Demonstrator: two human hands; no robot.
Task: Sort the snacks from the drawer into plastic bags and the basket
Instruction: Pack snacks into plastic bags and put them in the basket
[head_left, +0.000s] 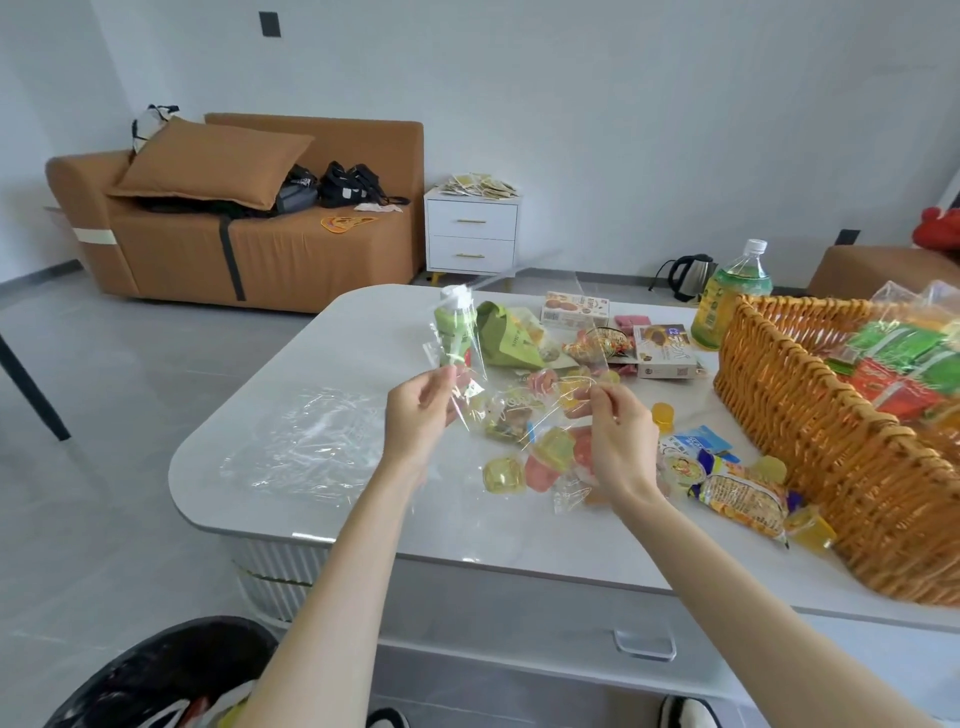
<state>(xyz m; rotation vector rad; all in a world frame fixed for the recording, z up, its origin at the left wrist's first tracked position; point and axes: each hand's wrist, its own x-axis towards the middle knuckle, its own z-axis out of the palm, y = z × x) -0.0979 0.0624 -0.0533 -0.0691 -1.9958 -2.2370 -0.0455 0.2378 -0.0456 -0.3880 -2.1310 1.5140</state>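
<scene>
My left hand (418, 410) and my right hand (618, 431) each pinch an edge of one clear plastic bag (524, 343), held up over the white table (363, 519). Under the bag lie several jelly cups (503, 474) in yellow, green and pink, and small wrapped snacks. A yellow snack packet (743, 501) lies beside the wicker basket (810, 441), which holds green and red packets (904, 358). A second clear plastic bag (306, 441) lies flat on the table at the left.
A small green bottle (454, 327), a green pouch (511, 338), two snack boxes (665, 351) and a large tea bottle (730, 296) stand further back. A drawer handle (644, 644) shows under the tabletop. A black bin (171, 675) sits at my lower left.
</scene>
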